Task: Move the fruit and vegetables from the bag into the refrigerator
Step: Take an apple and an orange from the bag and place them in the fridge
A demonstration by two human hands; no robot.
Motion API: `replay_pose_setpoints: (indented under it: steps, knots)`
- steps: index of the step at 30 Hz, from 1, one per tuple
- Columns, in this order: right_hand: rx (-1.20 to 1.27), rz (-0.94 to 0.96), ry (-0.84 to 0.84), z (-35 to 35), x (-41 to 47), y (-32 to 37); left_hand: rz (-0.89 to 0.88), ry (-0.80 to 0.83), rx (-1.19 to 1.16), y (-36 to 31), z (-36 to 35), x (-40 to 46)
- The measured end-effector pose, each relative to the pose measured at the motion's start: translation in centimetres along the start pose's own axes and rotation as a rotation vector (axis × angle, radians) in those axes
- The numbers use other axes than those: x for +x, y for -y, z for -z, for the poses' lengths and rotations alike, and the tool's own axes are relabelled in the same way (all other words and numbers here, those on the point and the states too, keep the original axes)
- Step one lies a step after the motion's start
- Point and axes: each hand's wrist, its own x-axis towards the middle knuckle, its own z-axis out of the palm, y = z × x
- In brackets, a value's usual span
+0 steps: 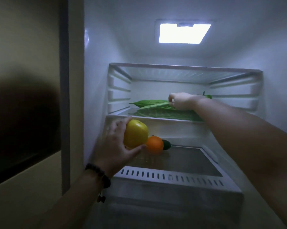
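While reaching into the lit white refrigerator interior (96,76), left hand (118,146) wrapped around a smooth yellow apple-shaped fruit (135,133), fingers curled behind it and thumb pressed under its lower edge, held at the front of the lower grey shelf (189,161). Dark beaded bracelet (98,175) on that wrist. Just behind the yellow fruit, resting on the same shelf, a round orange fruit (154,144) with a small dark green fruit (166,144) touching its right side. Higher up, right hand (180,100) stretched over the clear glass shelf (156,119), fingertips pinching the upper of two long ridged green gourds (156,108) lying side by side. Behind the wrist, a small green item (208,96), too hidden to identify. Bright rectangular ceiling lamp (184,33) overhead.
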Motion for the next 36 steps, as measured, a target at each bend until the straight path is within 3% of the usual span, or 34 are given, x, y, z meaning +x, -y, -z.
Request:
replay_pose_setpoints:
  steps: [12, 16, 22, 27, 36]
  knots:
    - [-0.244, 0.018, 0.109, -2.0, 5.0, -0.1, 0.019, -0.046, -0.251, 1.2, -2.2, -1.5]
    - [-0.186, 0.023, 0.08, -1.5, 4.2, 0.4, 0.038, -0.016, -0.213, 1.2, -2.9, -2.0]
    - [-0.008, 0.056, -0.008, 0.1, 0.7, 1.8, 0.283, 0.081, -0.384, 2.2, -5.8, -2.0]
    - [0.154, 0.12, -0.111, -0.5, -3.4, 3.0, 0.214, 0.105, -0.171, 3.0, -8.3, -0.2]
    - [0.325, -0.033, -0.159, -1.4, -7.5, 2.4, 0.308, 0.401, 0.041, 4.4, -11.4, 4.9]
